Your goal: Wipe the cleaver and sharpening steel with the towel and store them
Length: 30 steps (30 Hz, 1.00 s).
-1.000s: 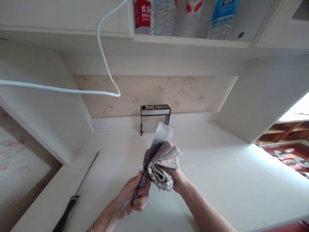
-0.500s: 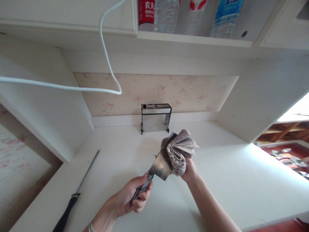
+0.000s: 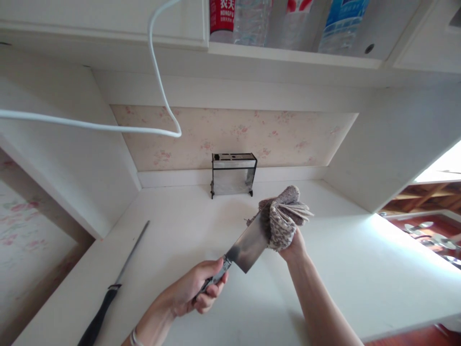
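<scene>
My left hand is wrapped round the dark handle of a cleaver, whose broad metal blade points up and to the right. A bunched, folded grey-brown cloth covers the far end of the blade. My right hand grips this cloth from the right side and below; most of its fingers are hidden behind the fabric. Both hands are above the white countertop.
A sharpening steel with a black handle lies at the left. A knife block with a clear front stands by the back wall. Bottles sit on the shelf overhead. A white cable hangs at upper left.
The cloth and my right hand have moved right along the blade, toward its far end, uncovering more metal. My left hand with the cleaver has stayed nearly in place.
</scene>
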{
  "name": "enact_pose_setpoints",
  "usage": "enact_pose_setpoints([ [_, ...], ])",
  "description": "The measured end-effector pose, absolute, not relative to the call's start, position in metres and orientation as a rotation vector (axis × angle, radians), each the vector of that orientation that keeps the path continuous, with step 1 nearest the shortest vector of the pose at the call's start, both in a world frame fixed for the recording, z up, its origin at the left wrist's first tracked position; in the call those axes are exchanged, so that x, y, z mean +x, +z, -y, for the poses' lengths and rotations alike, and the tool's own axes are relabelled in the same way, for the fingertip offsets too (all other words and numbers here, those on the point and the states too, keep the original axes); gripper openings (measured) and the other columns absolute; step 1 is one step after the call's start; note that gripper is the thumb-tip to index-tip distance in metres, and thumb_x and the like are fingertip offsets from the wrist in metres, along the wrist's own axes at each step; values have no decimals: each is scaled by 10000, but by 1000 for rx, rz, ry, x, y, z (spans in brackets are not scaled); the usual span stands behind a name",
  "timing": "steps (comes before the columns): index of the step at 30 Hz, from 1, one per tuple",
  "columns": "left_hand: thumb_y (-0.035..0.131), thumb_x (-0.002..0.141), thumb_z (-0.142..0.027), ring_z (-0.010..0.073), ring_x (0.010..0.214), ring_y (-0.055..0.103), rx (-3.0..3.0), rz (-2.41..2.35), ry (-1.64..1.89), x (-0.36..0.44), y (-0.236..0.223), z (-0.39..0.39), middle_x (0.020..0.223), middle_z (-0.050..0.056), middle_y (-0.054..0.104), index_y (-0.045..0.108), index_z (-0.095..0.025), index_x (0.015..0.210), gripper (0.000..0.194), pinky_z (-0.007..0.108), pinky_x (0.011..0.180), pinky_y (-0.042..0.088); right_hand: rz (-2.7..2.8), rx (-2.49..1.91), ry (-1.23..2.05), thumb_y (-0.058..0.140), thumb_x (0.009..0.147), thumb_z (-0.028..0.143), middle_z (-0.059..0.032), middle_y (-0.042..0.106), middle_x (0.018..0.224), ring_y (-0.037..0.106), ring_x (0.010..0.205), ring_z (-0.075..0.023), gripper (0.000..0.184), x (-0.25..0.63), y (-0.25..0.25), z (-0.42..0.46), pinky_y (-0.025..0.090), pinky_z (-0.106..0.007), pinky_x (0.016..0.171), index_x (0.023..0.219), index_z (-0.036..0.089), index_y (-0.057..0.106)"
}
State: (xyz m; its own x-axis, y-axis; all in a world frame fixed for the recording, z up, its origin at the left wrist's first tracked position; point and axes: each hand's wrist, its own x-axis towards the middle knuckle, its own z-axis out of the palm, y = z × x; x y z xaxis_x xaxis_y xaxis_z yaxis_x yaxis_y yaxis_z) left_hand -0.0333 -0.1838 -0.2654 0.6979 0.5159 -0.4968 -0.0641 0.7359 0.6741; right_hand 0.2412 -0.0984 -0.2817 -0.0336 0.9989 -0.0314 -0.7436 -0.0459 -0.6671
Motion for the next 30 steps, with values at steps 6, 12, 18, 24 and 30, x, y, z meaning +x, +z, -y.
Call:
enact_pose_setpoints([
  [6, 459, 865, -511, 29, 413, 203, 1111, -886, 489, -41, -256, 181, 602, -55, 372, 509, -155, 866, 359, 190, 374, 121, 380, -538, 1381, 523, 798, 280, -12, 702, 1011, 631, 1009, -214, 281, 254, -280, 87, 421, -469, 987, 1050, 257, 646],
  [12, 454, 882, -459, 67, 500, 359, 1503, -1036, 776, -40, -254, 176, 667, -16, 484, 513, -163, 818, 308, 200, 448, 279, 413, -445, 1476, 479, 835, 438, -15, 646, 1153, 557, 1131, -233, 357, 239, -279, 96, 393, -507, 991, 1135, 295, 610],
  [18, 469, 871, -435, 131, 585, 513, 1909, -1551, 857, -36, -265, 174, 656, -17, 558, 541, -212, 914, 238, 227, 554, 355, 402, -444, 1690, 560, 795, 472, 7, 659, 1126, 563, 1115, -212, 320, 190, -278, 123, 403, -431, 996, 1037, 285, 653],
  [24, 460, 857, -279, 211, 813, 644, 2240, -1669, 692, -19, -289, 176, 932, 33, 679, 527, -244, 1054, 210, 271, 669, 409, 436, -646, 1861, 735, 654, 366, -32, 718, 867, 634, 939, -227, 258, 143, -302, 143, 456, -398, 920, 839, 194, 686],
  [30, 485, 854, -297, 254, 756, 634, 2234, -1576, 718, -11, -300, 181, 897, 102, 667, 578, -213, 936, 150, 297, 628, 388, 470, -792, 1559, 758, 620, 168, -30, 703, 985, 635, 956, -221, 356, 121, -306, 149, 504, -349, 855, 960, 195, 657],
])
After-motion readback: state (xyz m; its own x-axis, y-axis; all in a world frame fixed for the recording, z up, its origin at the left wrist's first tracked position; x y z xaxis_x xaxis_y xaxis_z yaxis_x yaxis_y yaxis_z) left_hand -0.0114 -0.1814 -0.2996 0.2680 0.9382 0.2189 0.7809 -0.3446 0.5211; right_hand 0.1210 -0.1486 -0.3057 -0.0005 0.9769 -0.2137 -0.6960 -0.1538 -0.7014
